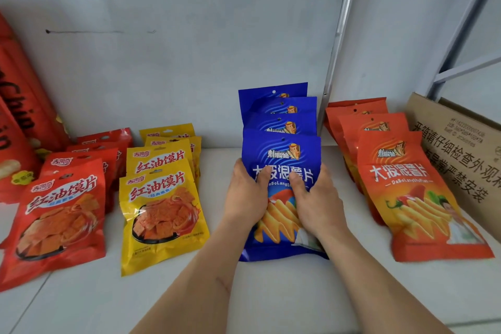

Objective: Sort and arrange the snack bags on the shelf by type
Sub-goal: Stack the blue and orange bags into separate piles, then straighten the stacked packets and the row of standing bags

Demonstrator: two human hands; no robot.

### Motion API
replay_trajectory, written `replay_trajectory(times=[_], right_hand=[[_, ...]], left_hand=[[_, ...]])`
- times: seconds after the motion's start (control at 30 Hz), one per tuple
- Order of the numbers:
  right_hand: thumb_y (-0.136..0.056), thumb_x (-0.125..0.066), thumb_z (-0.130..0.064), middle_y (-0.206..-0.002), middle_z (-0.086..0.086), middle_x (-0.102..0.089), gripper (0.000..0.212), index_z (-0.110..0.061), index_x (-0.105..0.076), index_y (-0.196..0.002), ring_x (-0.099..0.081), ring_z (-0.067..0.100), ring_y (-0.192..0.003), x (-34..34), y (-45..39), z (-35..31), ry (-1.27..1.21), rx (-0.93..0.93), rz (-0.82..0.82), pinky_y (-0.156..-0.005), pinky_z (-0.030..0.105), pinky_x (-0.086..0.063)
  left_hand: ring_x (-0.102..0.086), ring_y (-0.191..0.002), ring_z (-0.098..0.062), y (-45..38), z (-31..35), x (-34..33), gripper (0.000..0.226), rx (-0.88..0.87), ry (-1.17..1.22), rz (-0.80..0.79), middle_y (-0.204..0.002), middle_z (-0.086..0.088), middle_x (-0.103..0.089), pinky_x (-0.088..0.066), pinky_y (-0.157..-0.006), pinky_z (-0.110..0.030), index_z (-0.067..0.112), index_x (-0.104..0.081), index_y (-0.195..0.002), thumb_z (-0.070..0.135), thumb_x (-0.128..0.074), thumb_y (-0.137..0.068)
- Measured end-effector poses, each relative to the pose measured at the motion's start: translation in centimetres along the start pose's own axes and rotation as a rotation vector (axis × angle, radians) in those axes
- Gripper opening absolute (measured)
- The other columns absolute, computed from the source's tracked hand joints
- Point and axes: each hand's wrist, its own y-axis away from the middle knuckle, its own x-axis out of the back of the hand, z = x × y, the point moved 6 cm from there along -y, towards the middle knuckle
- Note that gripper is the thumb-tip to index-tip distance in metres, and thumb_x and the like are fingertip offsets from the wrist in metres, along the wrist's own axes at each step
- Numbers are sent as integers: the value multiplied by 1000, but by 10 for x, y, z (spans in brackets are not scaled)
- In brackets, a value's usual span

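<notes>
Left hand (248,195) and right hand (315,198) both grip the front blue potato-chip bag (282,152), thumbs across its face. Yellow bags (162,214) lie left of the left hand; orange-red chip bags (406,198) right of the right hand.

Front blue chip bag (282,160): "大波浪薯片", partly covered, Latin "DaBoLangSh…" beneath. Front orange chip bag (406,187): "大波浪薯片", "DaBoLangShuPian". Yellow bags (160,198) and red bags (58,214): "红油馍片". Cardboard box (461,154): "开箱请仔细检查外观", "严禁安装"; smaller print unreadable. Tall red packet (19,106) at left: perhaps "Chip".
</notes>
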Motion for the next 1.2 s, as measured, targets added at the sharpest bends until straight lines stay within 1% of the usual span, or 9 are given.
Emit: replay_trajectory(times=[0.1, 0.47, 0.6, 0.7, 0.77, 0.87, 1.0, 1.1, 1.2], right_hand=[[-88, -53, -65, -131, -3, -58, 66, -26, -37, -139, -61, 17, -113, -1, -1, 1, 32, 7, 16, -94, 45, -53], [-85, -58, -65, -130, -1, -59, 65, -24, -42, -133, -61, 21, -112, 8, 8, -10, -1, -6, 9, -92, 47, -53], [-71, -45, -87, -127, -2, -61, 84, -29, -42, -130, -63, 19, -109, 14, 11, -11, -67, 12, -35, -90, 48, -55], [-80, -49, -76, -132, 1, -58, 75, -25, -40, -134, -58, 22, -117, 28, 18, -21, 1, 58, -33, -94, 50, -52], [-87, -56, -61, -139, 6, -51, 70, -19, -37, -141, -50, 25, -126, 41, 25, -37, 105, 131, 33, -101, 51, -47], [-92, -58, -48, -147, 8, -44, 67, -15, -36, -146, -40, 25, -136, 47, 52, -78, 84, 283, 95, -109, 46, -40], [-96, -53, -45, -154, 0, -36, 62, -20, -34, -149, -32, 17, -142, -1, 100, -130, -32, 410, -121, -112, 34, -32], [-98, -47, -49, -156, 5, -34, 66, -16, -28, -152, -32, 22, -143, -68, 111, -136, 21, 304, -325, -114, 36, -30], [-100, -37, -53, -147, 7, -43, 61, -18, -30, -149, -42, 28, -133, -112, 109, -129, 235, 192, -372, -105, 41, -37]], left_hand=[[-68, -111, -20, -5, -6, -1, 54, 14, -8, 3, -133, 0, -62, -63, -83, -37, 24, -42, -138, 50, -61, -95], [-69, -109, -22, 5, 8, 3, 52, 65, 24, 1, -132, -5, -64, -57, -69, -24, 18, -43, -136, 44, -64, -96], [-64, -114, -20, 11, 26, 15, 61, 69, -21, 32, -140, -7, -58, -56, -69, -24, 15, -37, -145, 44, -62, -97], [-48, -134, -19, 19, 46, 46, 71, -43, -111, 138, -155, -5, -40, -56, -97, -38, 17, -26, -157, 47, -56, -100], [-33, -146, -25, 26, 51, 84, 69, -117, -297, 295, -160, -5, -33, -38, -116, -44, 16, -27, -157, 45, -55, -100], [-26, -148, -32, 30, 36, 146, 69, -67, -423, 486, -158, -14, -36, -20, -122, -43, 7, -33, -153, 40, -57, -98], [-22, -149, -37, 24, -4, 188, 76, 129, -491, 410, -160, -17, -30, -17, -121, -45, 4, -24, -155, 39, -57, -96], [-27, -146, -39, 21, -23, 191, 75, 199, -450, 347, -158, -18, -31, -23, -119, -46, 3, -22, -153, 33, -59, -96], [-35, -141, -40, 15, -31, 189, 72, 212, -339, 276, -156, -19, -32, -33, -113, -44, 2, -21, -152, 25, -60, -96]])
